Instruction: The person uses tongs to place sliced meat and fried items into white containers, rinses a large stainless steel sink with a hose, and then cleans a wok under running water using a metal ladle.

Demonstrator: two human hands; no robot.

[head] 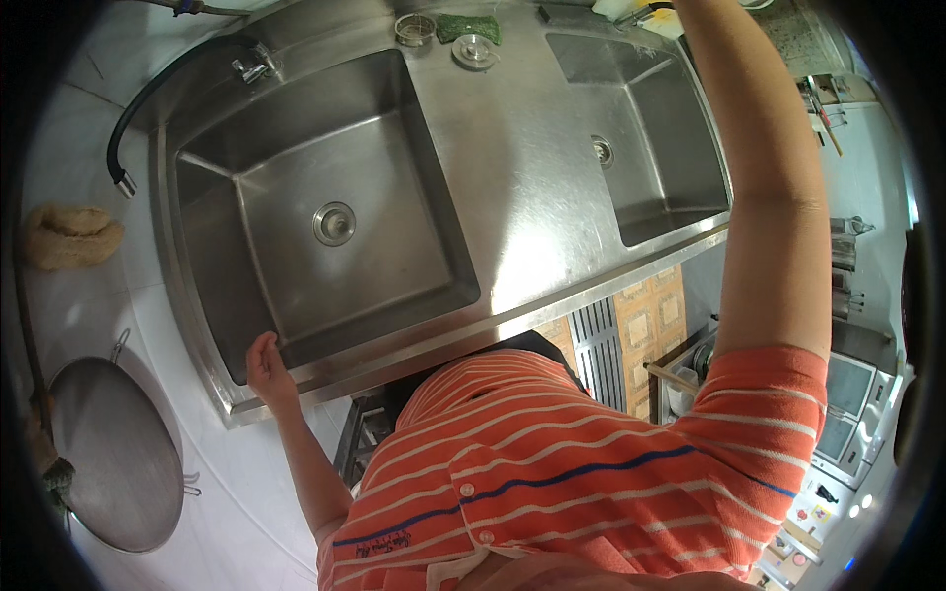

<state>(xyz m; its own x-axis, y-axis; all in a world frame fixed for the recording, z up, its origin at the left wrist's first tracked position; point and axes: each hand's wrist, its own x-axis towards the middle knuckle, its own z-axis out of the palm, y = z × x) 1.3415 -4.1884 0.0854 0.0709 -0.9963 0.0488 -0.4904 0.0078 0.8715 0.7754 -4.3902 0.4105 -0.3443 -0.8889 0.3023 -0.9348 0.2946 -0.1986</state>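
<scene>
My left hand [267, 371] is at the near left corner of a large stainless steel sink basin [355, 162]. Its fingers are loosely bent over the rim, and nothing shows in them. I cannot tell whether it touches the metal. My right arm stretches up past the smaller basin [665, 148] on the right, and its hand is beyond the top of the view. Between the basins lies a steel drainboard [502, 162]. At its back are a strainer basket [414, 29], a green scouring pad [468, 29] and a round sink stopper [475, 52].
A tap [256, 68] with a black flexible hose [122, 122] arches over the left basin's back corner. On the left wall hang a tan sponge or cloth [74, 236] and a large round metal pan or lid [118, 454]. A wire-handled rack [676, 380] stands low at right.
</scene>
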